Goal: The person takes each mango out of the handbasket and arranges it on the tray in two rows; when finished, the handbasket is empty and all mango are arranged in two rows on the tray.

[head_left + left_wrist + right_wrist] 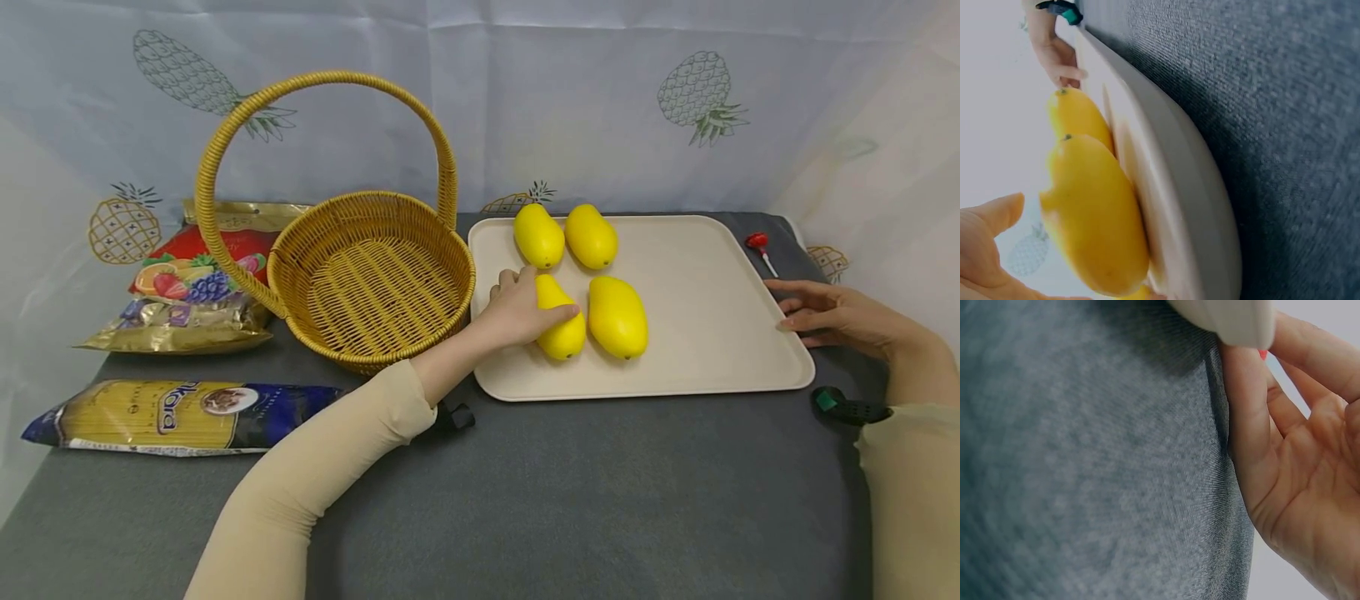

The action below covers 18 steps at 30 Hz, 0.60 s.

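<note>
Several yellow mangoes lie on a beige tray [705,308]. My left hand [521,310] is around the front-left mango [564,337], fingers along its left side and thumb above it. In the left wrist view a gap shows between the thumb [1004,212] and that mango [1097,219]. Just right of it lies another mango [618,318]; two more, a left one [538,237] and a right one [592,237], sit behind. At the tray's right edge my right hand [847,317] holds the rim, thumb on it and a finger [1247,394] beneath.
A tall-handled wicker basket [375,292] stands left of the tray. Beyond it are a red-and-gold candy bag [202,283] and a pasta pack [172,417], partly behind my left sleeve. A red lollipop [757,242] lies behind my right hand.
</note>
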Each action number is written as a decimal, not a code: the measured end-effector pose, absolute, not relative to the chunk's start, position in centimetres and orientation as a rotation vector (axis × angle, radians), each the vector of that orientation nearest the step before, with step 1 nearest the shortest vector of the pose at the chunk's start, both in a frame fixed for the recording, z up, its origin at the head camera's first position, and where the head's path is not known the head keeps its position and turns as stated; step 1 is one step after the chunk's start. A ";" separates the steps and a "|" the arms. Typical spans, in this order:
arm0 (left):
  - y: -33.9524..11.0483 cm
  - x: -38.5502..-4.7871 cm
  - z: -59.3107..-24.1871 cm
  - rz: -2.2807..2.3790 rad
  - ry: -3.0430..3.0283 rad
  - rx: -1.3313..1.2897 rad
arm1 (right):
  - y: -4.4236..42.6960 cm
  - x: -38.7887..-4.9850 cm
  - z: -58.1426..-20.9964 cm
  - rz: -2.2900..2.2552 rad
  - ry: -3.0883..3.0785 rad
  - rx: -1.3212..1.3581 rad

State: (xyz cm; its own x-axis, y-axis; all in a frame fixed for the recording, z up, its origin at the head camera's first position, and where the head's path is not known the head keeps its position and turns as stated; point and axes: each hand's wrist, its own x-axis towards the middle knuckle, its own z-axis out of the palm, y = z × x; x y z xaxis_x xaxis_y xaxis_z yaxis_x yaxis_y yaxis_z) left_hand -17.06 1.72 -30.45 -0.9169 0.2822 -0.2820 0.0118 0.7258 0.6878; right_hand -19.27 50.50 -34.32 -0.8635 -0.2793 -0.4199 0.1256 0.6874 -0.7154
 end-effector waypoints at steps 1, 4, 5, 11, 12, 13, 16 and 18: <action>1.7 -16.9 -30.3 1.002 2.573 0.235 | 50.4 -19.3 -34.3 -1.064 2.393 -0.115; 1.5 -16.5 -30.0 0.971 2.590 0.285 | 50.2 -19.3 -34.3 -1.050 2.398 -0.098; 1.4 -16.3 -29.8 0.972 2.593 0.308 | 50.1 -19.4 -34.2 -1.038 2.405 -0.089; 1.1 -15.2 -29.0 0.924 2.682 0.535 | 49.4 -19.3 -33.3 -0.892 2.466 -0.081; 1.0 -14.9 -28.9 0.897 2.714 0.576 | 49.2 -19.4 -33.2 -0.857 2.476 -0.083; 0.9 -14.7 -28.8 0.863 2.749 0.616 | 49.0 -19.4 -33.0 -0.815 2.486 -0.080; 0.5 -14.1 -28.8 0.750 2.855 0.723 | 48.3 -19.6 -32.4 -0.682 2.517 -0.094; 0.2 -13.7 -28.9 0.676 2.914 0.776 | 47.5 -19.5 -31.6 -0.555 2.553 -0.106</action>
State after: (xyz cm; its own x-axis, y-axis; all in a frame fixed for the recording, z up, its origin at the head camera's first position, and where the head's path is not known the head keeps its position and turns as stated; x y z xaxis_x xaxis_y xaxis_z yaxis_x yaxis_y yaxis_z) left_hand -13.74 0.19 -28.91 -0.8728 0.4841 0.0615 0.4618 0.7785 0.4251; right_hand -19.54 47.53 -31.60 -0.8612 -0.1806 -0.4752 0.0328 0.9130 -0.4066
